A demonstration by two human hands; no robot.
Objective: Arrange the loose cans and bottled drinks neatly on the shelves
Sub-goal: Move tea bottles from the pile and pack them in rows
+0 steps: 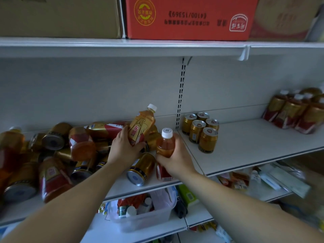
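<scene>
At the middle shelf, beside the slotted upright: the left hand's fingers (137, 145) are curled round the lower half of a gold-labelled amber plastic bottle with a white cap (142, 126). This bottle is tilted cap-up above the heap. The right hand's fingers (178, 143) wrap the body of a second amber plastic bottle with a white cap (165, 142), held roughly upright. Its base is hidden, so contact with the board cannot be told. The left hand (122, 148) and the right hand (177, 160) sit near each other at the heap's right edge.

Outward: a jumbled heap of gold-and-red cans and amber bottles (70, 148) fills the left bay, most of them lying down. One gold can on its side (140, 170) rests just below both hands. In the right bay of the white metal shelf (245, 142), five gold ribbed cans (200, 131) stand upright in a block. A cluster of upright bottles (294, 111) stands at the far right.

Judgement: both held bottles probably belong with the far-right cluster. Recommended: carry them upright, pass above the five cans, and set their bases flat, labels forward, touching their neighbours. Risk: the lying can may roll off the front edge if nudged.
</scene>
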